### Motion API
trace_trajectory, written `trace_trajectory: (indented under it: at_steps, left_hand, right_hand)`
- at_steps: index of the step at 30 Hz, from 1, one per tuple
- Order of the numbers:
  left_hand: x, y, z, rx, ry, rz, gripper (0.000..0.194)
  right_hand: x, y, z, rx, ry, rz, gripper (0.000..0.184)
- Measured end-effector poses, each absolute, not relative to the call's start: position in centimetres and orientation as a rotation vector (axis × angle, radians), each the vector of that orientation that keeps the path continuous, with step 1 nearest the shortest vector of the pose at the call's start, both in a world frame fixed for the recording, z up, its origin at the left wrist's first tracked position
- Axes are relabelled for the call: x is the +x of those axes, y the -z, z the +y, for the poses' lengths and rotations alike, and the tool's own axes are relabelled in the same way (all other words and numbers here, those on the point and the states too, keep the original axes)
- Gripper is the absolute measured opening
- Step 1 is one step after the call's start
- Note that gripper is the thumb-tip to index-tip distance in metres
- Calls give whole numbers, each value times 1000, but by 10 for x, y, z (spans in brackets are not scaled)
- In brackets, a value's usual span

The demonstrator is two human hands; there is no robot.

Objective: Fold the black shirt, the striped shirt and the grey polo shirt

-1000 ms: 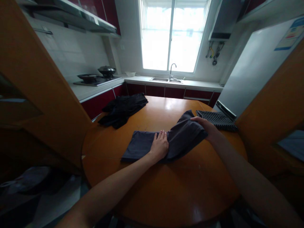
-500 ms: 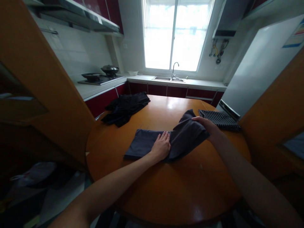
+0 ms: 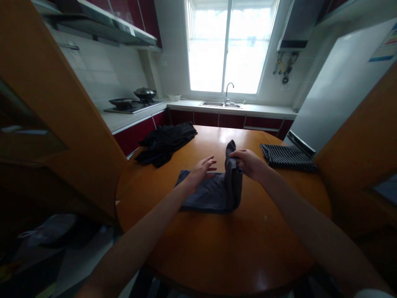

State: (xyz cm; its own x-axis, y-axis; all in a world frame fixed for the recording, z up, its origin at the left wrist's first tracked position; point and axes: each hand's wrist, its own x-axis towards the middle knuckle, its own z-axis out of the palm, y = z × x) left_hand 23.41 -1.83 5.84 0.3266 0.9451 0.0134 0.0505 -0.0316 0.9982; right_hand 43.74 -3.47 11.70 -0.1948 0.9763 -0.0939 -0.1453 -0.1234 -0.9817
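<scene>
A dark grey garment (image 3: 214, 194) lies on the round wooden table (image 3: 223, 244), its right half lifted and folded upright over the left half. My right hand (image 3: 248, 162) is closed on that raised part near its top edge. My left hand (image 3: 201, 169) hovers just above the flat left half with its fingers stretched out and apart, holding nothing.
A crumpled black garment (image 3: 167, 141) lies at the table's far left. A folded striped cloth (image 3: 287, 157) sits at the far right. A fridge (image 3: 335, 95) stands to the right, wooden panels flank both sides, and a stove with pans (image 3: 133, 101) and a sink (image 3: 220, 104) line the counter behind.
My right hand has carried the garment's right half up and leftward over the middle. My left hand has lifted off the cloth and opened.
</scene>
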Motion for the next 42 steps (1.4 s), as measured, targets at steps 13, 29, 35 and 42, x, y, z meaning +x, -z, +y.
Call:
trace_trajectory:
  at_steps: [13, 29, 35, 42]
  left_hand:
    - [145, -29, -28, 1103, -1103, 1172, 77]
    - [130, -8, -23, 1521, -1144, 1299, 65]
    - [110, -7, -21, 1404, -1112, 1272, 68]
    - [102, 10, -22, 1268, -1014, 1274, 70]
  right_hand:
    - [288, -59, -15, -1168, -1710, -1156, 16]
    - [416, 31, 35, -1355, -593, -1661, 32]
    - [409, 35, 45, -1312, -641, -1727, 33]
    - [409, 35, 47, -1321, -722, -1802, 26]
